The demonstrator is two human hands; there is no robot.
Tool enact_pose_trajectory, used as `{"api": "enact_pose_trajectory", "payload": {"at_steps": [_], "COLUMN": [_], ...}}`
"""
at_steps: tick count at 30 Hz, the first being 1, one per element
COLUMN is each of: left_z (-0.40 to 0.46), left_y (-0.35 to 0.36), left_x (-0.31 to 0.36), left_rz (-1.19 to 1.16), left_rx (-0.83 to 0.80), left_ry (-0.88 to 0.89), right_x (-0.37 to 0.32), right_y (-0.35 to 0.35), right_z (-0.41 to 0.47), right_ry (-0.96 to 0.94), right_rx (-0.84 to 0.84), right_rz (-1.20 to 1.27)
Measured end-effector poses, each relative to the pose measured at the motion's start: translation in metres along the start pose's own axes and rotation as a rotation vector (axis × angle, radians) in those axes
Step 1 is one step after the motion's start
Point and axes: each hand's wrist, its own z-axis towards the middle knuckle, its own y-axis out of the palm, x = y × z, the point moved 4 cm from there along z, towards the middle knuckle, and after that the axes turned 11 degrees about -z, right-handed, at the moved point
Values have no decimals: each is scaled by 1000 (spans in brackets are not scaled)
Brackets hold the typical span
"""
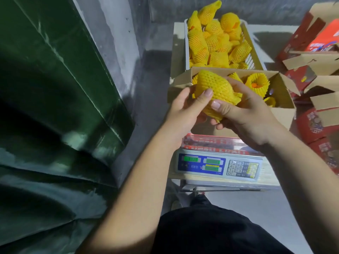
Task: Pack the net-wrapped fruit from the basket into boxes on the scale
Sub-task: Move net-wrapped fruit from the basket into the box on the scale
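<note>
Both hands, left hand (185, 109) & right hand (244, 114), grip one net-wrapped fruit (215, 90) over the box's (282, 109) near-left corner; long axis slants up-left, free space lies right, so right hand's nearer imo.

Above the open box (282, 107) on the scale (218, 165) the way in is free at its right half, both hands (244, 114) block its left, and red cartons (315, 123) crowd just right.
</note>
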Motion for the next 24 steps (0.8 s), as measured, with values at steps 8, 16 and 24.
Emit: {"api": "enact_pose_trajectory", "payload": {"at_steps": [8, 16, 24], "left_z": [-16, -33, -40], "left_y": [-18, -21, -12], "left_x": [3, 0, -3], "left_rz": [-131, -142, 33], "left_rx": [-65, -80, -81], "left_ry": [-52, -56, -62], "right_x": [-7, -6, 4], "right_y": [22, 20, 7], "right_z": [-5, -13, -27], "right_ry": [-29, -79, -99], "right_rx": [-181, -219, -148], "right_rz": [-127, -337, -369]}}
